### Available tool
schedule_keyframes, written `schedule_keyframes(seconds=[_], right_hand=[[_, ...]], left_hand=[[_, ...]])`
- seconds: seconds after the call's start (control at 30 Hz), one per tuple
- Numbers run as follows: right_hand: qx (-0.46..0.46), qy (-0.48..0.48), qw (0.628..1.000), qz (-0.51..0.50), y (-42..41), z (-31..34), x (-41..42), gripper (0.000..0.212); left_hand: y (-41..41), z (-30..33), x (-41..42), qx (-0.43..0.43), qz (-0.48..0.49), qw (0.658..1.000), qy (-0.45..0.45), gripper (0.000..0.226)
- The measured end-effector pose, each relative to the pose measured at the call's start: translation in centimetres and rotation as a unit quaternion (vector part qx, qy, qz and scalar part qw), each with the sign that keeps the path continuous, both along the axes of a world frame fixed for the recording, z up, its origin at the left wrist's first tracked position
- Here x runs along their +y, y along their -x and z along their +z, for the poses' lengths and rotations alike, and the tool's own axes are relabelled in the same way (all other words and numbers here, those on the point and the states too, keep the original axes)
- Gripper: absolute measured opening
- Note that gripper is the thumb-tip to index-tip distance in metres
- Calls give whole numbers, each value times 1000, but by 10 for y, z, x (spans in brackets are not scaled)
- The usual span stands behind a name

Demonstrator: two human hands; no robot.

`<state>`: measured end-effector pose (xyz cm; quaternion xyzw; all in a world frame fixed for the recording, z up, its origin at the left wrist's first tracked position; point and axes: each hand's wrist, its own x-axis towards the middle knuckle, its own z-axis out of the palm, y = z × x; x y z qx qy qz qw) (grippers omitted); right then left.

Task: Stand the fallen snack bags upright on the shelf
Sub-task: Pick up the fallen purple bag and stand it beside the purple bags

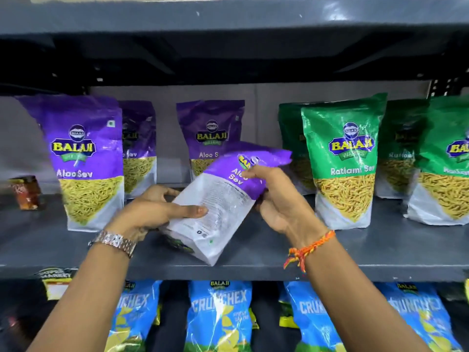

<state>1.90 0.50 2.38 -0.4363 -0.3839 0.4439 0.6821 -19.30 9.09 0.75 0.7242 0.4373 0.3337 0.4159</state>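
A purple and white Aloo Sev bag is held tilted above the grey shelf, its back side towards me and its top leaning right. My left hand grips its lower left side. My right hand holds its upper right part near the purple top. Its bottom corner hangs over the shelf's front edge. Upright purple Aloo Sev bags stand at the left and behind the held bag.
Upright green Ratlami Sev bags fill the shelf's right side, more at the far right. A small dark jar stands at the far left. Blue Crunchex bags line the shelf below. Another shelf board hangs overhead.
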Motion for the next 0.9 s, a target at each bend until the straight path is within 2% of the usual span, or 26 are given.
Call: schedule_keyframes(seconds=[0.07,0.13,0.27,0.33,0.43,0.53,0.6,0.67,0.73,0.8,0.9], right_hand=[[8,-38,999,6,2,15,2,12],[-10,-76,997,-11,5,24,8,10],[-48,-137,989,19,6,30,20,43],[-83,-159,983,29,5,24,28,49],[-114,-189,975,29,-2,10,37,43],[-31,-213,976,37,-21,3,40,29],[2,-175,984,21,-30,-1,43,28],[-61,-89,994,6,-30,-10,45,31],[-133,-11,990,42,-22,-20,45,48],[-158,9,986,60,-15,-30,46,66],[-182,15,983,13,-1,-35,34,63]], left_hand=[[-3,-6,3,-34,19,999,-29,102],[-10,-14,5,-51,25,996,-66,93],[-30,-25,15,-78,60,990,-106,103],[-37,-30,17,-56,97,984,-141,104],[-43,-33,16,0,138,975,-172,103],[-44,-36,12,19,162,971,-175,111],[-46,-38,8,-3,194,962,-190,106],[-53,-39,0,-37,204,958,-198,94],[-62,-37,-6,-69,190,963,-178,84],[-72,-33,-12,-85,175,971,-141,81],[-80,-23,-9,-104,198,970,-96,64]])
